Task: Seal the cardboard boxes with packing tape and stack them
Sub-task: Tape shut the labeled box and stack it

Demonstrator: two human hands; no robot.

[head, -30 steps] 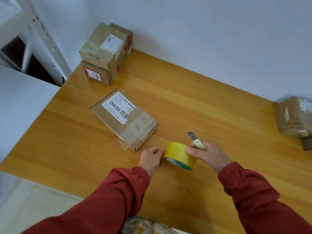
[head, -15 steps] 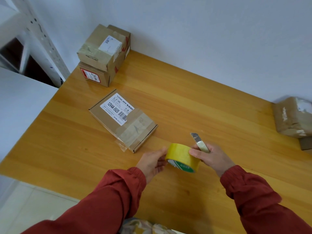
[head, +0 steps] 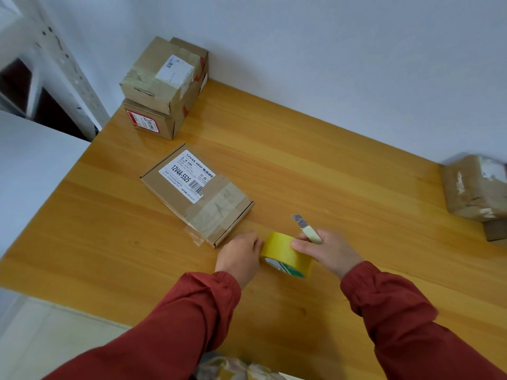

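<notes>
A yellow roll of packing tape [head: 285, 253] stands on edge on the wooden table [head: 343, 171], between my two hands. My left hand [head: 240, 256] holds its left side with the fingertips. My right hand [head: 327, 250] grips a utility knife [head: 306, 229] with its blade pointing away and also touches the roll's top right. A flat cardboard box [head: 192, 193] with a white label and a strip of clear tape over its near end lies just beyond my left hand. Two taped boxes [head: 164, 86] stand stacked at the table's far left corner.
More cardboard boxes [head: 476, 187] sit at the table's right edge, partly cut off. A white metal shelf upright [head: 63, 58] stands left of the table. The white wall runs along the table's far side. Something crumpled shows at the bottom edge below my arms.
My left hand has closed back in against the roll after easing off slightly. The roll and my right hand with the knife stay in nearly the same spot.
</notes>
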